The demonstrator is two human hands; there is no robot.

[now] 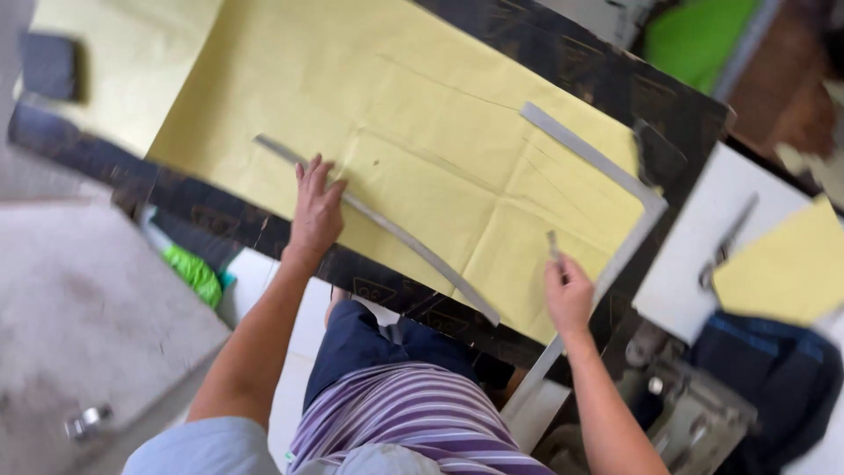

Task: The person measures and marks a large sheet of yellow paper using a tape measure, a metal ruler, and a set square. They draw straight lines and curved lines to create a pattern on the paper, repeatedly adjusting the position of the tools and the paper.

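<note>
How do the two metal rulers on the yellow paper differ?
The curved ruler bows gently; the L-shaped square makes a sharp corner. The left hand presses flat on the curved ruler; the right hand, holding a pencil, sits beside the L-shaped square. Both are thin grey strips lying flat on the yellow paper.

- One view only, from a camera worn on the person's head — there is no second view to share anything with.
- It looks steeply down over the person's own torso and both forearms onto the dark table (pixel 563 53).
- The frame is tilted: the table's near edge runs diagonally, from upper left to lower right.
- It sits close — the yellow paper (pixel 396 132) on the table fills much of the upper frame, with floor at the left.
</note>
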